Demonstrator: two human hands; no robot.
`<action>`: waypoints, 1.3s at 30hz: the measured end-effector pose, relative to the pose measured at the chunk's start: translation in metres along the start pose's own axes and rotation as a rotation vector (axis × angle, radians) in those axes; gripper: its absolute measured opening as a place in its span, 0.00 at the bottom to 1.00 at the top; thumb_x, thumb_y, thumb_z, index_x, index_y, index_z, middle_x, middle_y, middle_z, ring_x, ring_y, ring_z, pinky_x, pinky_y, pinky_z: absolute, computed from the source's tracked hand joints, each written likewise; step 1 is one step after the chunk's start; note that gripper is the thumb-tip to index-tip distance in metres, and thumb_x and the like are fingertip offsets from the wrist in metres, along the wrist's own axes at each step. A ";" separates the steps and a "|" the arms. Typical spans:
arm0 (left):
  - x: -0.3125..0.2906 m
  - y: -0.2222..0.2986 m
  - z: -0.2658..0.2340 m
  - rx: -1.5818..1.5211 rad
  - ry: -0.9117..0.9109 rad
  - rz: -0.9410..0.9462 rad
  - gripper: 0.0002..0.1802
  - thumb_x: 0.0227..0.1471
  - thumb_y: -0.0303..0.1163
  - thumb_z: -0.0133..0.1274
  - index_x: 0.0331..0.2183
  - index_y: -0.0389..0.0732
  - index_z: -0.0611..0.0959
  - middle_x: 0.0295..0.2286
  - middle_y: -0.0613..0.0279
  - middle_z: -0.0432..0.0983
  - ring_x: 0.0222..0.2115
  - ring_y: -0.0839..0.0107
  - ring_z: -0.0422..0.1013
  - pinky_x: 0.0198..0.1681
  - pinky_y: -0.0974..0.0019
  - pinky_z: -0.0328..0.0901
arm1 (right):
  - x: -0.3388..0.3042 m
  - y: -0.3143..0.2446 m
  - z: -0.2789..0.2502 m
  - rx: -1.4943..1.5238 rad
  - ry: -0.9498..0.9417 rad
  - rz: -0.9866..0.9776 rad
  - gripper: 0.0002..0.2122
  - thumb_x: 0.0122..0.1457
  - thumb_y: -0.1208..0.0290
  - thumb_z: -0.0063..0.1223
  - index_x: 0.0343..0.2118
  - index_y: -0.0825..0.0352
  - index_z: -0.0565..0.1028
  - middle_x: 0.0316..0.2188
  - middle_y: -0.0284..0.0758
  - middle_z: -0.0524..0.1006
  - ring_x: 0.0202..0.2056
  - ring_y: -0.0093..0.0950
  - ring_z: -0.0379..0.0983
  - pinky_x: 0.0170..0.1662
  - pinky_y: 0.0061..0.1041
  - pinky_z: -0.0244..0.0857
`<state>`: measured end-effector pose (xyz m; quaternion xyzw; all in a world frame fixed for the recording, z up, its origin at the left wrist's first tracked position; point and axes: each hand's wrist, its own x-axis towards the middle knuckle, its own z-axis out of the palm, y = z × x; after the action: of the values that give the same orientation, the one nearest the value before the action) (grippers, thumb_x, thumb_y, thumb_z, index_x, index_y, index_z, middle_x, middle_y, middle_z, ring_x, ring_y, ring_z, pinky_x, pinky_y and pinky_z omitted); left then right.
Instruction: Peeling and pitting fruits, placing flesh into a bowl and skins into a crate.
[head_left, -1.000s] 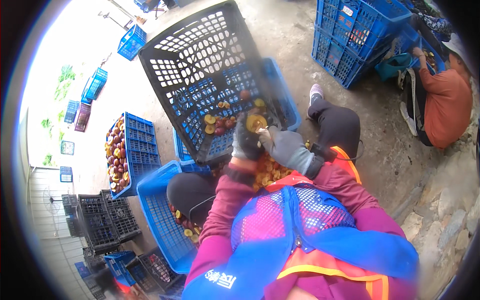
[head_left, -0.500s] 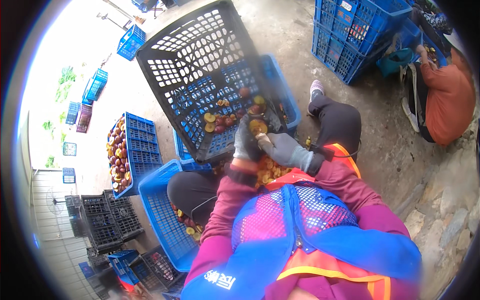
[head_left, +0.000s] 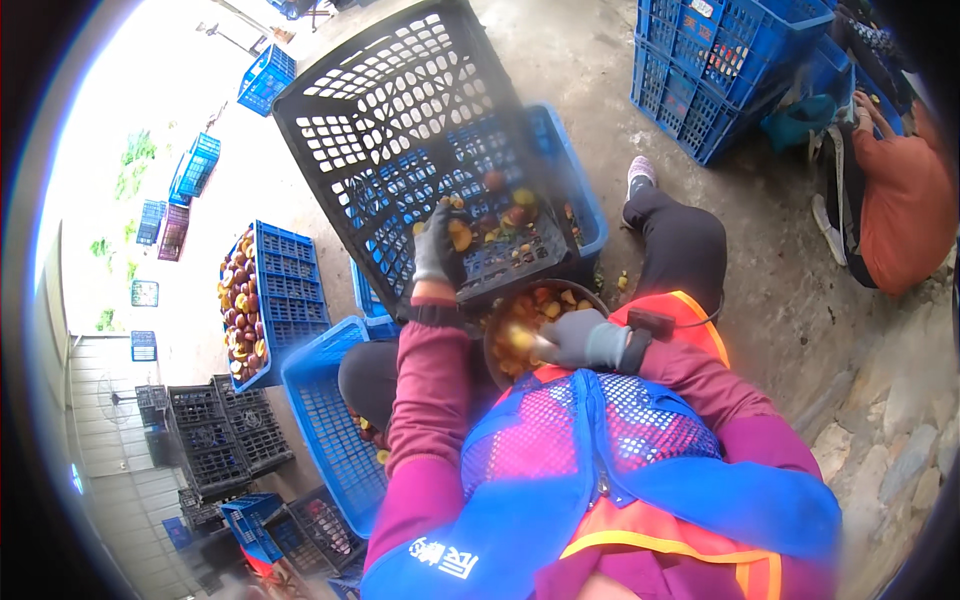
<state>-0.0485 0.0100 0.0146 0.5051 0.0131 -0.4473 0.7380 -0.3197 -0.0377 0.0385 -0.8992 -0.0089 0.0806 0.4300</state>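
My left hand (head_left: pixel 438 250), in a grey glove, reaches into a tilted black plastic crate (head_left: pixel 385 75). Its fingers curl round halved fruit (head_left: pixel 460 236), red-skinned with yellow flesh; how many pieces it holds is hidden. More red and yellow fruit (head_left: pixel 518 208) lies low in the crate, to the right of that hand. Over a round bowl (head_left: pixel 489 345) of cut orange-yellow pieces, close to my body, is my right hand (head_left: pixel 585 340), gloved too. Its fingers are closed, and a pale, motion-blurred thing at their tips cannot be made out.
Beneath the black crate is a blue crate (head_left: pixel 590 210). Another blue crate (head_left: pixel 325 420) stands by my left knee, and one heaped with halved fruit (head_left: pixel 290 300) is farther left. Stacked blue crates (head_left: pixel 690 100) and a person in an orange top (head_left: pixel 905 200) are at right.
My hands were together at the crate's near edge. My left hand has moved left and farther into the crate; my right hand has come down nearer me, over the bowl, which now shows more.
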 end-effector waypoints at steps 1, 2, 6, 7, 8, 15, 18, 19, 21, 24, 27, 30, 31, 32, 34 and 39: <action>0.022 -0.001 -0.012 0.263 0.000 0.069 0.17 0.63 0.42 0.56 0.43 0.37 0.83 0.36 0.57 0.82 0.38 0.68 0.78 0.42 0.66 0.73 | 0.002 -0.015 -0.006 -0.109 -0.069 0.166 0.24 0.67 0.48 0.44 0.59 0.56 0.73 0.38 0.42 0.82 0.41 0.44 0.80 0.39 0.42 0.72; 0.046 -0.004 -0.018 0.555 0.009 0.138 0.17 0.61 0.42 0.59 0.41 0.37 0.84 0.36 0.57 0.83 0.38 0.68 0.79 0.41 0.65 0.72 | 0.006 -0.012 -0.008 -0.090 -0.097 0.230 0.22 0.67 0.47 0.44 0.55 0.55 0.75 0.39 0.41 0.82 0.41 0.44 0.80 0.40 0.43 0.72; 0.122 -0.052 0.009 1.428 -0.136 0.326 0.20 0.57 0.43 0.61 0.46 0.41 0.85 0.42 0.50 0.84 0.42 0.58 0.80 0.45 0.59 0.71 | 0.013 0.019 -0.011 -0.002 -0.098 0.393 0.23 0.65 0.44 0.43 0.46 0.58 0.79 0.35 0.47 0.83 0.36 0.49 0.80 0.41 0.48 0.71; 0.139 -0.067 0.011 1.584 -0.160 0.337 0.20 0.57 0.43 0.60 0.47 0.43 0.84 0.43 0.48 0.83 0.43 0.55 0.80 0.47 0.58 0.71 | 0.016 0.029 -0.008 0.009 -0.082 0.383 0.23 0.65 0.44 0.43 0.45 0.60 0.78 0.34 0.48 0.82 0.34 0.51 0.80 0.40 0.49 0.71; 0.155 -0.081 0.012 1.740 -0.183 0.353 0.21 0.56 0.44 0.60 0.49 0.45 0.84 0.44 0.47 0.83 0.45 0.52 0.80 0.48 0.56 0.71 | 0.019 0.038 -0.005 0.020 -0.066 0.371 0.24 0.64 0.44 0.44 0.45 0.62 0.78 0.32 0.50 0.82 0.33 0.52 0.79 0.39 0.50 0.71; 0.210 -0.138 0.034 1.736 -0.042 -0.087 0.32 0.59 0.60 0.47 0.51 0.45 0.82 0.49 0.40 0.79 0.52 0.42 0.74 0.54 0.47 0.67 | 0.023 0.076 -0.002 -0.006 -0.077 0.483 0.23 0.64 0.42 0.46 0.41 0.60 0.77 0.29 0.47 0.82 0.31 0.49 0.80 0.36 0.48 0.70; 0.224 -0.125 -0.023 1.577 0.098 0.085 0.30 0.59 0.57 0.50 0.48 0.40 0.82 0.47 0.45 0.81 0.49 0.48 0.78 0.53 0.52 0.69 | 0.033 0.061 -0.019 -0.044 -0.124 0.498 0.20 0.63 0.46 0.48 0.42 0.59 0.79 0.33 0.43 0.83 0.34 0.44 0.82 0.38 0.47 0.72; 0.219 -0.112 -0.032 1.070 0.006 -0.063 0.30 0.60 0.56 0.51 0.48 0.39 0.81 0.45 0.49 0.81 0.47 0.53 0.78 0.52 0.56 0.69 | 0.031 0.057 -0.025 -0.055 -0.129 0.518 0.19 0.63 0.48 0.49 0.43 0.58 0.79 0.35 0.41 0.84 0.35 0.42 0.82 0.39 0.47 0.73; 0.190 -0.094 -0.061 0.413 -0.177 -0.084 0.28 0.61 0.52 0.52 0.51 0.39 0.80 0.44 0.57 0.81 0.44 0.64 0.78 0.49 0.61 0.71 | 0.034 0.043 -0.039 0.050 0.347 0.340 0.17 0.65 0.51 0.50 0.44 0.59 0.78 0.35 0.43 0.83 0.36 0.46 0.81 0.39 0.46 0.72; 0.123 -0.072 -0.084 0.556 -0.330 0.373 0.22 0.61 0.41 0.55 0.52 0.38 0.78 0.44 0.59 0.80 0.44 0.67 0.77 0.49 0.62 0.72 | 0.048 0.027 -0.060 0.172 0.639 0.235 0.16 0.66 0.53 0.53 0.44 0.62 0.77 0.31 0.48 0.81 0.36 0.52 0.78 0.38 0.45 0.71; 0.020 -0.032 0.001 0.573 -0.438 0.473 0.20 0.61 0.28 0.56 0.54 0.37 0.75 0.45 0.58 0.79 0.48 0.66 0.75 0.51 0.60 0.73 | 0.041 0.034 -0.069 0.089 0.683 0.425 0.16 0.68 0.54 0.50 0.45 0.62 0.77 0.30 0.48 0.81 0.34 0.52 0.78 0.36 0.48 0.70; -0.041 0.000 0.018 -0.345 -0.325 -0.354 0.26 0.59 0.18 0.53 0.59 0.37 0.71 0.47 0.58 0.78 0.49 0.66 0.74 0.50 0.61 0.74 | 0.049 -0.007 -0.076 -0.058 0.591 0.371 0.16 0.69 0.53 0.48 0.45 0.62 0.77 0.29 0.49 0.80 0.32 0.52 0.78 0.35 0.50 0.69; -0.064 -0.001 0.030 -0.316 -0.413 -0.177 0.26 0.59 0.18 0.53 0.58 0.37 0.71 0.47 0.58 0.77 0.48 0.65 0.75 0.48 0.62 0.74 | 0.051 -0.011 -0.070 -0.060 0.576 0.411 0.17 0.69 0.52 0.47 0.45 0.61 0.76 0.28 0.50 0.80 0.31 0.53 0.78 0.35 0.52 0.69; -0.067 -0.009 0.023 -0.273 -0.497 -0.080 0.23 0.62 0.26 0.50 0.59 0.36 0.72 0.49 0.58 0.77 0.48 0.67 0.74 0.50 0.63 0.72 | 0.048 -0.016 -0.065 -0.066 0.573 0.410 0.17 0.69 0.52 0.47 0.45 0.61 0.76 0.28 0.50 0.80 0.31 0.53 0.78 0.35 0.52 0.69; -0.077 -0.024 0.006 -0.201 -0.643 0.130 0.25 0.69 0.41 0.44 0.59 0.35 0.74 0.51 0.59 0.77 0.49 0.69 0.73 0.54 0.65 0.68 | 0.043 -0.035 -0.061 -0.105 0.597 0.286 0.17 0.69 0.52 0.47 0.45 0.62 0.76 0.28 0.50 0.80 0.32 0.53 0.78 0.35 0.51 0.69; -0.092 -0.012 0.026 0.606 -0.545 0.797 0.23 0.69 0.39 0.44 0.57 0.34 0.75 0.50 0.55 0.77 0.49 0.67 0.73 0.54 0.64 0.67 | 0.033 -0.030 -0.048 -0.029 0.599 0.313 0.19 0.69 0.52 0.47 0.45 0.65 0.75 0.29 0.51 0.80 0.31 0.52 0.78 0.35 0.51 0.69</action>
<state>-0.1233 0.0484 0.0617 0.5265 -0.4981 -0.2323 0.6487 -0.2784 -0.0536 0.0868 -0.8794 0.2550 -0.1223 0.3831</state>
